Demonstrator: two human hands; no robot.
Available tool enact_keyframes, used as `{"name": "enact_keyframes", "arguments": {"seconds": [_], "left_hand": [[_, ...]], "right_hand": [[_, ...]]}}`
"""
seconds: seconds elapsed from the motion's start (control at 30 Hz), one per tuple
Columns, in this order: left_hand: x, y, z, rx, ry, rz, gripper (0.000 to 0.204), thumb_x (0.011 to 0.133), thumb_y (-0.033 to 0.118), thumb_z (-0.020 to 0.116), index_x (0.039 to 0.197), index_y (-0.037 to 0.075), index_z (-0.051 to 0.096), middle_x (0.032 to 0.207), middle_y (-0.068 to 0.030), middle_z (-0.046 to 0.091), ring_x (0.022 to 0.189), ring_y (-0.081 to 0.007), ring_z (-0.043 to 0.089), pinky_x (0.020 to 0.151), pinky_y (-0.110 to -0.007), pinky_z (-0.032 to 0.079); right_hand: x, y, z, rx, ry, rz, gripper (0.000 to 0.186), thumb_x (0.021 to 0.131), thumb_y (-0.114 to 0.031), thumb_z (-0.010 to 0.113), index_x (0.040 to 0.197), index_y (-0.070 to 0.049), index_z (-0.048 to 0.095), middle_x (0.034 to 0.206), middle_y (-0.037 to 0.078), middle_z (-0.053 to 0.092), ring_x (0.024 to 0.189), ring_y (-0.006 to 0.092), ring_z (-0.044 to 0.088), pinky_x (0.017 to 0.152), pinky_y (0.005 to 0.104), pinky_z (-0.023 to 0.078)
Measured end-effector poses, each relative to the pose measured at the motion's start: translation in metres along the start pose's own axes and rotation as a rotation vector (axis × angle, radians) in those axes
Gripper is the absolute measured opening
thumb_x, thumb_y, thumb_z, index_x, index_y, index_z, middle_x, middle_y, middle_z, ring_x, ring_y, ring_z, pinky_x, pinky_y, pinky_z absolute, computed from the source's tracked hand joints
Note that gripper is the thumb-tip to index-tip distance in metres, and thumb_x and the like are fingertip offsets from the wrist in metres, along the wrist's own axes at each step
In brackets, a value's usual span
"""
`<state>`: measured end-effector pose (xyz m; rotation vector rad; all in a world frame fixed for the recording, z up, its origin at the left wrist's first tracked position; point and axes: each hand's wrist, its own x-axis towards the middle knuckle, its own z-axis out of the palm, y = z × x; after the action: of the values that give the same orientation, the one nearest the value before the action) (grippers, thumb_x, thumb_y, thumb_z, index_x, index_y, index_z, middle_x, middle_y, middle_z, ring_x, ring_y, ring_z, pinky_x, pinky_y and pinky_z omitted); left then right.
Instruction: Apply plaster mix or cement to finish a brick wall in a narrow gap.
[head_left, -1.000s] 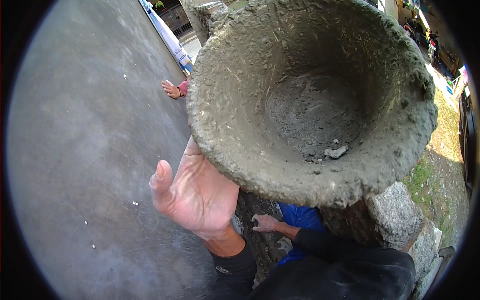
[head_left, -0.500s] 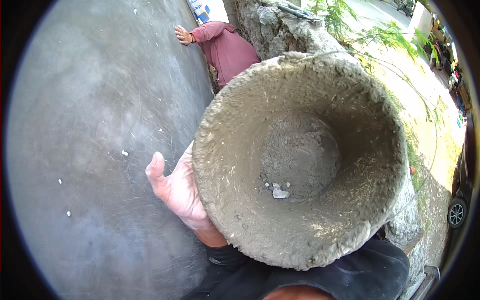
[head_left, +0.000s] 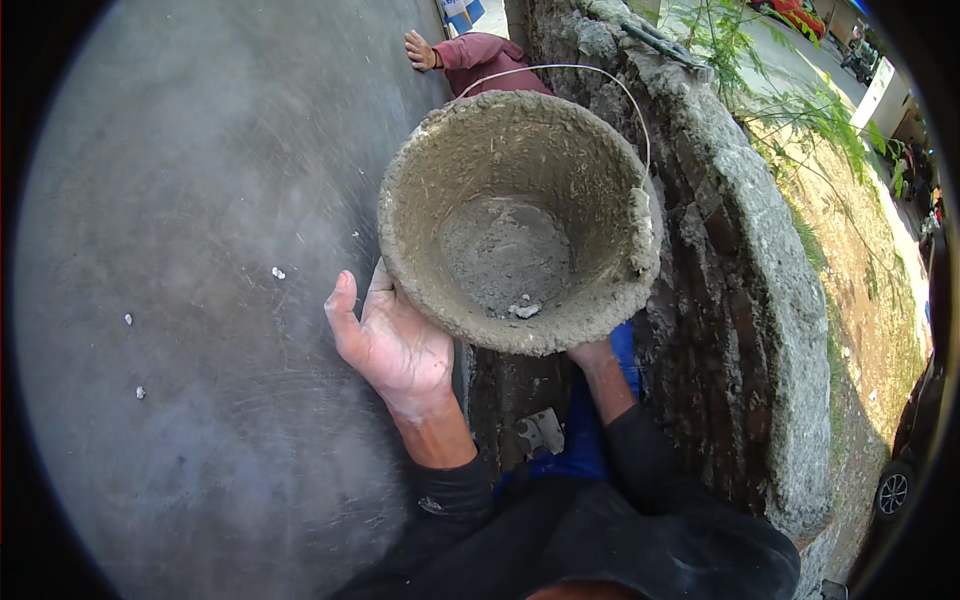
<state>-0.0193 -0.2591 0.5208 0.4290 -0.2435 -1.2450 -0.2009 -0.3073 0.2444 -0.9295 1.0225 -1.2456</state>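
Note:
A round bucket (head_left: 505,240) caked with grey mortar is tilted so that its inside faces me. A thin layer of mortar and a small pale lump lie on its bottom. Its wire handle (head_left: 640,110) arches up beyond the far rim. My left hand (head_left: 405,345) cups the bucket's lower left side, palm up and thumb sticking out; its fingertips are hidden behind the wall. From below, my right hand (head_left: 595,355) reaches under the near right side, and its fingers are out of sight beneath the bucket.
A smooth grey surface (head_left: 220,400) with small white crumbs spans the left. Another person's hand (head_left: 420,52) rests on its far edge, below a maroon sleeve (head_left: 485,58). To the right runs a rough mortar-covered ledge (head_left: 770,300). Green branches (head_left: 800,110) hang past it.
The bucket has moved down and away from me, looking smaller, and its handle now stands up. My right hand has come into view beneath it.

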Motion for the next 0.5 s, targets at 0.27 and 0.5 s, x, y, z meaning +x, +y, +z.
{"name": "enact_keyframes", "arguments": {"seconds": [0.27, 0.5], "left_hand": [[0.012, -0.017, -0.029, 0.079, 0.09, 0.106, 0.072, 0.086, 0.051, 0.051, 0.123, -0.011, 0.049, 0.128, -0.0225, 0.053, 0.122, -0.0326, 0.05, 0.105, -0.045, 0.038], [0.032, -0.026, -0.046, 0.1, 0.092, 0.113, 0.069, 0.086, 0.05, 0.05, 0.122, -0.009, 0.051, 0.125, -0.0213, 0.055, 0.12, -0.0317, 0.051, 0.104, -0.044, 0.039]], "right_hand": [[0.032, -0.083, -0.034, 0.758, -0.001, 0.192, 0.079, 0.097, -0.064, 0.032, 0.145, -0.003, 0.036, 0.144, 0.018, 0.045, 0.133, 0.0323, 0.042, 0.112, 0.0443, 0.031], [0.043, -0.111, -0.04, 0.178, 0.058, 0.033, 0.076, 0.1, -0.061, 0.03, 0.145, 0.0, 0.037, 0.144, 0.02, 0.043, 0.137, 0.029, 0.038, 0.114, 0.043, 0.027]]}}
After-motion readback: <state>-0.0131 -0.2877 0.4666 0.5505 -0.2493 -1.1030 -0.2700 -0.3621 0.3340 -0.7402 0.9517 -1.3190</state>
